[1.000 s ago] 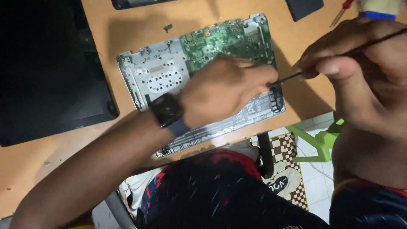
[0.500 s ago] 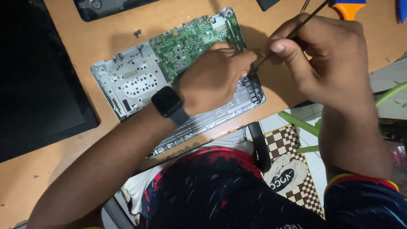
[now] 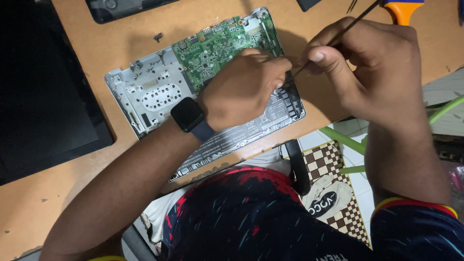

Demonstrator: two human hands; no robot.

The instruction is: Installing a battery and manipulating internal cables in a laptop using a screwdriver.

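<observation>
- The opened laptop base (image 3: 145, 92), its silver inner frame bared, lies tilted on the brown wooden bench (image 3: 58, 193), near the edge closest to the person.
- A green circuit board (image 3: 217, 46) fills the upper right part of the base; a dark battery pack (image 3: 270, 113) with printed labels runs along its lower edge.
- The left hand (image 3: 244, 89) rests palm-down on the base, over the seam between board and battery. Its fingers are curled under, so whether that grip pinches anything cannot be told.
- A black smartwatch (image 3: 188, 115) sits on the left wrist.
- The right hand (image 3: 372, 67) hovers just past the right end of the base, its grip closed tight around a thin dark tool shaft (image 3: 338, 36), thumb pressed against forefinger.
- The shaft slants down to the left; its tip meets the base just beside the left hand's fingertips, at the battery's right end.
- An orange handle (image 3: 403, 7) shows at the top edge, above the right hand.
- A large black panel (image 3: 43, 87) lies flat on the bench to the left of the base, close beside it.
- A small dark loose part (image 3: 158, 36) lies on the bench just above the base.
- Below the bench edge, a checkered mat (image 3: 338, 193) covers the floor.
</observation>
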